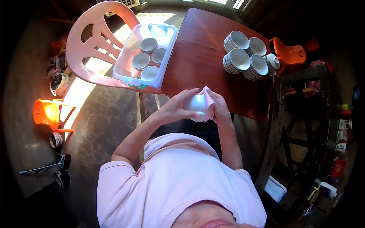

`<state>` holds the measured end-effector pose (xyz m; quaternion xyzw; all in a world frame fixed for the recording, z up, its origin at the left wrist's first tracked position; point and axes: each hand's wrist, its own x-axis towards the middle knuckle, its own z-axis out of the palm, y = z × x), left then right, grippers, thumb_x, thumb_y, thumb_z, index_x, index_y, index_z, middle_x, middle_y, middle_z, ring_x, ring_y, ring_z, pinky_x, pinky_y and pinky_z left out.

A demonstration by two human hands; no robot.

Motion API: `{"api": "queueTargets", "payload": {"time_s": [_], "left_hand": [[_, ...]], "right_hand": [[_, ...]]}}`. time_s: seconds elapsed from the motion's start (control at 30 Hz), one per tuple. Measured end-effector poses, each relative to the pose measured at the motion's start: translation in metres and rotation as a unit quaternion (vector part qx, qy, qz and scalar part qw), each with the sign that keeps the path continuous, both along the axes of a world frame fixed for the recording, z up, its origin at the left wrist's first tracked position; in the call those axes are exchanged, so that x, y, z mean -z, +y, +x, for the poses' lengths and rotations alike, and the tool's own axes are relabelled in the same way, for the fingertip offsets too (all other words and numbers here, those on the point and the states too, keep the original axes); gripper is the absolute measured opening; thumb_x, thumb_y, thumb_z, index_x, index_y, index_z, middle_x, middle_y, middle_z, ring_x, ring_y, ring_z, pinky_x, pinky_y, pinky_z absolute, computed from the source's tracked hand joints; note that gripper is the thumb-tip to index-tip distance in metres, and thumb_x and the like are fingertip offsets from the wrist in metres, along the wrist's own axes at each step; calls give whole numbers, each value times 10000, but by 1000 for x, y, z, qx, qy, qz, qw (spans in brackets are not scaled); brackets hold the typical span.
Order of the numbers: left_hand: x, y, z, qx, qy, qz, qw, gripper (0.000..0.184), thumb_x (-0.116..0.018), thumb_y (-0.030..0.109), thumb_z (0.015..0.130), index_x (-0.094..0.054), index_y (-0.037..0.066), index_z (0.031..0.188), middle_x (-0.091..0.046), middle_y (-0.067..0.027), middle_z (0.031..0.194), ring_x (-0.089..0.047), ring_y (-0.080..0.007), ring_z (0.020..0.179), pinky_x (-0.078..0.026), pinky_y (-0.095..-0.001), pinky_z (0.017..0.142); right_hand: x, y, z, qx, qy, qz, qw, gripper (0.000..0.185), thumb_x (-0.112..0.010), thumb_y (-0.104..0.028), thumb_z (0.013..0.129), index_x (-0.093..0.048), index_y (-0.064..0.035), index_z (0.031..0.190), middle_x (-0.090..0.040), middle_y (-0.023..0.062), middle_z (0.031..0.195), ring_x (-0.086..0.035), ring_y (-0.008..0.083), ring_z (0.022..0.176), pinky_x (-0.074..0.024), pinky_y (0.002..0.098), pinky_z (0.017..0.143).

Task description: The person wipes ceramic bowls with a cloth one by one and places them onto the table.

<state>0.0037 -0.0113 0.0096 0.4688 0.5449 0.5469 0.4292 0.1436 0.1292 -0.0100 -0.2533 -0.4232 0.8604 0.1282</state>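
A white bowl (196, 105) is held on its side above the near edge of the table, its outside facing left. My left hand (175, 105) grips it from the left, fingers over the top and thumb below. A pink cloth (208, 102) is pressed to the bowl's right side by my right hand (221, 109), whose fingers are closed on the cloth and partly hidden by it. Stacks of white bowls (239, 59) stand at the table's right side. Several more bowls (141, 61) sit inside a clear plastic bin (121, 72) on the left.
The bin rests on a pink plastic chair (81, 68) beside the reddish-brown table (197, 49). A white lidded pot (272, 62) stands by the bowl stacks. Orange chairs (46, 113) are on both sides. A dark wooden chair (274, 125) stands close at my right. A broom (62, 162) lies on the floor.
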Motion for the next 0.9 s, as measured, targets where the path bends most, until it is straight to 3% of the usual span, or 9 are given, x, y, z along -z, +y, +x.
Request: {"api": "queueTargets", "payload": {"time_s": [0.07, 0.17, 0.33, 0.4, 0.53, 0.63, 0.67, 0.73, 0.9], "left_hand": [[3, -6, -10, 39, -336, -93, 936, 518, -693, 167, 842, -475, -26, 1271, -597, -74, 1108, -581, -142, 1027, -468, -306, 928], [23, -11, 0, 45, -430, -75, 898, 416, -697, 164, 842, -543, -2, 1191, -636, -68, 1035, -614, -138, 958, -493, -300, 883], [3, -10, 8, -33, -516, -11, 856, 420, -717, 169, 824, -569, 2, 1180, -651, -88, 1030, -623, -162, 971, -499, -313, 880], [6, -9, 4, -37, -495, 3, 868, 403, -695, 120, 830, -562, -8, 1189, -644, -85, 1055, -617, -163, 999, -495, -307, 886], [14, -3, 16, -32, -258, 21, 965, 325, -665, 96, 827, -587, 4, 1129, -630, -52, 1034, -600, -129, 956, -481, -281, 864], [11, -8, 22, 52, -157, -63, 984, 259, -683, 149, 836, -628, -6, 1035, -637, -27, 898, -589, -104, 897, -474, -272, 816], [16, -10, 23, 79, -164, -63, 981, 250, -658, 139, 868, -620, -16, 1059, -631, -28, 936, -572, -85, 897, -468, -255, 800], [4, -7, 31, 70, -234, -65, 968, 267, -639, 73, 881, -612, -9, 1134, -636, -13, 966, -563, -59, 908, -460, -228, 834], [7, -1, 38, -54, 143, 36, 988, 349, -602, -53, 812, -580, 19, 1153, -641, -145, 1026, -622, -214, 933, -490, -314, 825]], "right_hand": [[-1, 0, -3, 43, 8, -76, 996, 324, -477, -323, 970, -610, -36, 1040, -650, 64, 881, -646, 152, 757, -557, 293, 671], [19, 1, 2, 108, 23, -167, 980, 338, -492, -328, 955, -590, -30, 1082, -653, 87, 951, -665, 195, 854, -569, 333, 734], [-16, 14, 12, 233, 110, 8, 966, 471, -399, -436, 979, -545, -21, 1147, -611, 113, 1075, -627, 223, 1005, -552, 364, 796], [-26, 13, 28, 69, 97, 265, 957, 433, -455, -428, 953, -569, -61, 1152, -568, 144, 1196, -596, 258, 1075, -505, 397, 876], [-65, -50, 1, 6, -62, 803, 593, 294, -654, -315, 821, -666, -125, 1045, -558, 149, 1261, -496, 339, 1207, -352, 546, 1012], [-28, -23, -8, 76, -50, 699, 709, 270, -608, -302, 838, -666, -90, 995, -640, 131, 1034, -611, 285, 998, -491, 446, 876], [-25, -17, -6, 41, -70, 479, 874, 265, -588, -322, 856, -663, -87, 953, -649, 114, 936, -643, 228, 874, -549, 374, 728], [-7, 3, 0, -23, 10, 148, 989, 306, -569, -369, 878, -640, -95, 994, -639, 81, 900, -646, 185, 808, -557, 325, 641], [1, -41, -4, 205, 23, -106, 973, 455, -425, -418, 970, -491, -59, 1240, -580, 82, 1099, -596, 162, 1027, -534, 311, 844]]}}
